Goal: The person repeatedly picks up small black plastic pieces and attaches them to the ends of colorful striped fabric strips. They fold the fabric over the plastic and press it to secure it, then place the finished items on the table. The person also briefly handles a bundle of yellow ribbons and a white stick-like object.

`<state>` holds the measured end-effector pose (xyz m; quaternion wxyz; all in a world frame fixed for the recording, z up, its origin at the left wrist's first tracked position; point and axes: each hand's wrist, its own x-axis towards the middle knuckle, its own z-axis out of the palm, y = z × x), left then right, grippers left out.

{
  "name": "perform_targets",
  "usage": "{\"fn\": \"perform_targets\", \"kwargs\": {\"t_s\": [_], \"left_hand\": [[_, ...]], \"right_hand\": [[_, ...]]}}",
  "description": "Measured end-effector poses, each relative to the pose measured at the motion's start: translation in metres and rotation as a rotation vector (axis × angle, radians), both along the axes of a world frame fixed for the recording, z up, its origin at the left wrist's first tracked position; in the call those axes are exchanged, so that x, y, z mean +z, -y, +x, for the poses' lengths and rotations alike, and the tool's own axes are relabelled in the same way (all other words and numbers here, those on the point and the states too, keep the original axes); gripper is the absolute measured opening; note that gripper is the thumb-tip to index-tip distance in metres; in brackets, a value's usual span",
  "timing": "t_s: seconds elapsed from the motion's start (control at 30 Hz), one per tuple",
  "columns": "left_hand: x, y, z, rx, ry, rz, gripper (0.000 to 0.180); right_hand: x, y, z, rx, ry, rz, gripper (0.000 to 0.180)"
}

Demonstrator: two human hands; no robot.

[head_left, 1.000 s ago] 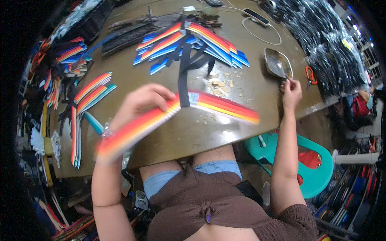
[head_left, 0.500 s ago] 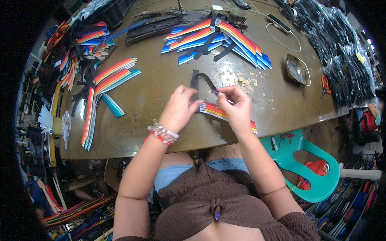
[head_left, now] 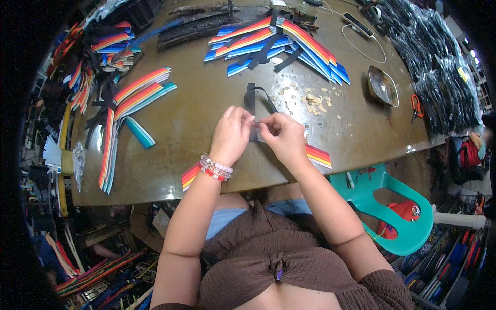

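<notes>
A small craft workshop. The worn brown worktable point(head_left: 206, 134) carries stacks of rainbow-striped strips point(head_left: 279, 39) at its far side, with orange-handled scissors point(head_left: 416, 105) and heaped black bagged goods point(head_left: 439, 62) toward its right end.

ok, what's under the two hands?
A rainbow-striped strip lies under the left hand and right hand, ends poking out both sides. Its middle is covered; a black strap loops behind them.
</notes>
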<state>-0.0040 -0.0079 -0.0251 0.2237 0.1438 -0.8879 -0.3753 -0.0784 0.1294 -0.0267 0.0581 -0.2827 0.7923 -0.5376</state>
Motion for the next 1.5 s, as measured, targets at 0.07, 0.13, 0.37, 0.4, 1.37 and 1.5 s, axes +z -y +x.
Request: {"fn": "perform_targets", "kwargs": {"t_s": [0.07, 0.13, 0.37, 0.4, 1.37, 1.5], "left_hand": [[0.009, -0.002, 0.004, 0.019, -0.094, 0.115, 0.013], [0.021, -0.001, 0.013, -0.083, -0.081, 0.175, 0.012], [0.018, -0.006, 0.036, -0.271, -0.085, -0.187, 0.014], [0.013, -0.006, 0.036, -0.267, -0.11, -0.212, 0.013], [0.017, -0.037, 0.046, 0.138, 0.034, -0.335, 0.035], [0.007, -0.012, 0.045, 0.05, 0.076, -0.206, 0.038]], "right_hand": [[-0.003, -0.002, -0.004, 0.042, 0.055, -0.035, 0.01], [-0.005, -0.003, -0.009, 0.036, 0.252, -0.153, 0.01], [0.018, -0.01, -0.033, -0.159, -0.038, -0.275, 0.005], [0.022, -0.013, -0.032, -0.14, -0.01, -0.24, 0.005], [0.002, -0.04, -0.025, 0.244, 0.715, -0.646, 0.018], [0.036, -0.06, -0.024, 0.511, 0.38, -0.2, 0.01]]}}
